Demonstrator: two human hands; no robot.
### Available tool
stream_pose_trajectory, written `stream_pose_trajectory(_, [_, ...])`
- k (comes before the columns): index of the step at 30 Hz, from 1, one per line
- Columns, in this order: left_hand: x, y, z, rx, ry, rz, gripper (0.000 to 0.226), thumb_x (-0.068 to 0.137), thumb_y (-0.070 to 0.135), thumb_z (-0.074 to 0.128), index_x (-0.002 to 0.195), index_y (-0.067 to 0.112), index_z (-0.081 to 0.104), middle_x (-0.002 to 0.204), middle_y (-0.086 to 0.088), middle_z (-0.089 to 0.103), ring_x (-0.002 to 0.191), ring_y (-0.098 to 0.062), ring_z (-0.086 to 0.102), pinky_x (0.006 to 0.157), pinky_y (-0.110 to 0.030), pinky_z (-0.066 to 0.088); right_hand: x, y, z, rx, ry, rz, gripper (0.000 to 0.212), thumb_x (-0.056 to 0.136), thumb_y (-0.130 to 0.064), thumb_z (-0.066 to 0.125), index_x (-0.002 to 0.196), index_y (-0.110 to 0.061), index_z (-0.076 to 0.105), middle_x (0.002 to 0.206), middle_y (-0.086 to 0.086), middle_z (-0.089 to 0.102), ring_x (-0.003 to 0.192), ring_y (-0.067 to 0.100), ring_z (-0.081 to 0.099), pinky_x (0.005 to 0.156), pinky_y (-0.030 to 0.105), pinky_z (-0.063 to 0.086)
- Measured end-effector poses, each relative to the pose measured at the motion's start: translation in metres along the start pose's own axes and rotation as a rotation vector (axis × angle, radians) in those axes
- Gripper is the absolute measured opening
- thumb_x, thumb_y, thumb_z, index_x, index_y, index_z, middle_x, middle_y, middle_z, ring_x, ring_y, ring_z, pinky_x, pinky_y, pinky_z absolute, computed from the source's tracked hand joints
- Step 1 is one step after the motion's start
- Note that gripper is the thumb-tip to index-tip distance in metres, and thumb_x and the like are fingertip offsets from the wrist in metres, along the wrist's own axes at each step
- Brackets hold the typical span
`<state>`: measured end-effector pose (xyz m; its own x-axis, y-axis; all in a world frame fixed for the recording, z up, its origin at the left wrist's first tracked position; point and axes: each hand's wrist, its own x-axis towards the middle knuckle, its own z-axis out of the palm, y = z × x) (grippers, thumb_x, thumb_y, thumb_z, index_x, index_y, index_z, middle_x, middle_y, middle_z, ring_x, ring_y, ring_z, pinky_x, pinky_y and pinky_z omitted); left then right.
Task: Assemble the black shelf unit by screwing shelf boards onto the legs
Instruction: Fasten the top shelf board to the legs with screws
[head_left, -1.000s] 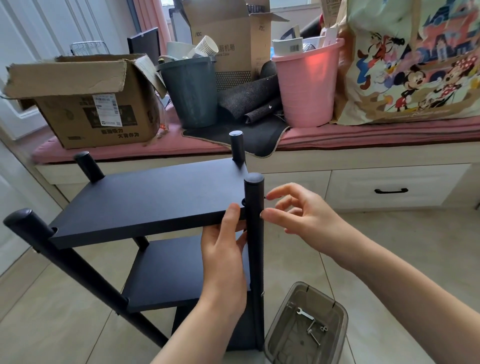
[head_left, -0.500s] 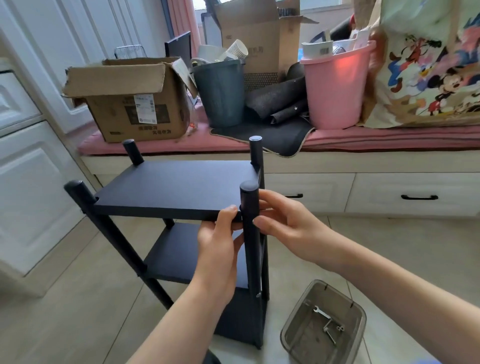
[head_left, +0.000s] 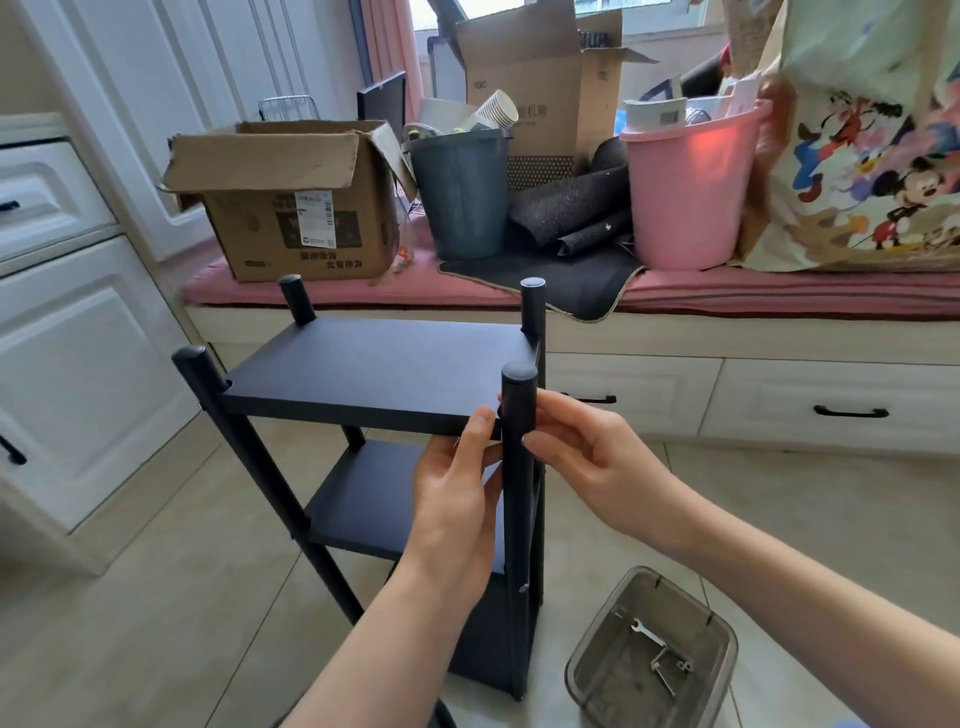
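Left hand (head_left: 457, 499) grips front edge of top matte black shelf board (head_left: 374, 371), frame centre; right hand (head_left: 582, 457) pinches near-right black round leg (head_left: 519, 467) at joint, screw hidden. Lower boards mounted; top corner likely unfinished. Clear plastic tub (head_left: 654, 670) with small wrench, lower right.

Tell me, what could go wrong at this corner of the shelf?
The top shelf board seems held at this corner only by the left hand; if it lets go, the board may sag. The right hand pinches at the near leg; a small screw could slip from its fingers to the floor.
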<state>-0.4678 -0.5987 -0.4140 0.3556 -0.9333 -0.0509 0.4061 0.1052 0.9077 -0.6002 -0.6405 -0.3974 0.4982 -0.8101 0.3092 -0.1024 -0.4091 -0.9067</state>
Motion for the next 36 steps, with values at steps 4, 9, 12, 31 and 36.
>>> stream_pose_trajectory(4, [0.005,0.005,-0.011,-0.095,0.064,-0.007,0.032,0.099,0.028,0.057,0.109,-0.001,0.068,0.094,-0.013,0.069,0.079,-0.014,0.066,0.066,-0.022,0.054,0.007,0.000,0.022,-0.004,0.024,0.005,0.042,0.098,-0.007,0.054,0.134,-0.028,0.057,0.118,-0.003,0.068,0.111,0.007,0.064,0.100,0.025,0.049])
stream_pose_trajectory(9, [0.014,0.017,-0.025,-0.094,0.058,-0.008,0.031,0.101,0.030,0.052,0.094,0.009,0.073,0.086,-0.008,0.072,0.076,-0.012,0.069,0.068,-0.023,0.051,0.021,-0.008,0.046,-0.006,0.029,0.009,0.037,0.098,-0.008,0.055,0.128,-0.029,0.059,0.109,-0.013,0.070,0.104,0.002,0.065,0.091,0.016,0.050])
stream_pose_trajectory(12, [0.017,0.020,-0.027,-0.079,0.063,-0.009,0.031,0.102,0.031,0.051,0.098,0.008,0.072,0.092,-0.010,0.073,0.079,-0.014,0.070,0.070,-0.024,0.052,0.024,-0.010,0.051,-0.018,0.048,0.003,0.032,0.098,-0.009,0.056,0.121,-0.031,0.059,0.105,-0.016,0.068,0.098,-0.002,0.065,0.082,0.008,0.047])
stream_pose_trajectory(31, [0.022,0.022,-0.026,-0.072,0.110,0.005,0.032,0.104,0.025,0.050,0.097,-0.003,0.065,0.084,-0.017,0.066,0.079,-0.023,0.067,0.084,-0.038,0.056,0.021,-0.012,0.057,-0.338,0.229,-0.088,0.022,0.088,-0.021,0.071,0.089,-0.023,0.049,0.085,-0.011,0.056,0.081,0.005,0.057,0.068,0.026,0.052])
stream_pose_trajectory(36, [0.026,0.022,-0.031,-0.101,0.081,0.012,0.032,0.104,0.020,0.049,0.083,0.001,0.064,0.074,-0.010,0.064,0.069,-0.015,0.066,0.078,-0.031,0.053,0.026,-0.013,0.053,-0.384,0.209,-0.078,0.019,0.088,-0.023,0.072,0.087,-0.017,0.054,0.083,-0.008,0.058,0.077,0.008,0.057,0.068,0.025,0.050])
